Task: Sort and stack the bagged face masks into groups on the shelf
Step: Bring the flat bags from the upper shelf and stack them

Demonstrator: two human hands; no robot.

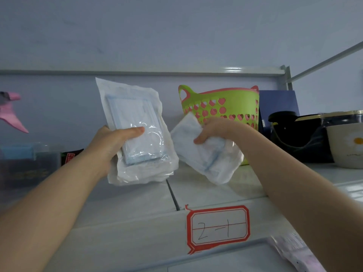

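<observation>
My left hand (112,142) grips a stack of clear bags with pale blue face masks (135,122), held upright above the white shelf (206,191), thumb pressed on the front bag. My right hand (214,130) is closed on another bagged face mask (204,156), tilted and crumpled, just right of the stack and slightly lower. The two bundles are close together but apart. Both are held in the air in front of a green basket.
A green basket with heart-shaped holes (229,105) stands behind my right hand. A black bag (294,138) and a white bowl (345,146) sit to the right. A pink spray bottle (11,112) and dark boxes (29,165) are at left. A red label reading 2-1 (218,226) marks the shelf edge.
</observation>
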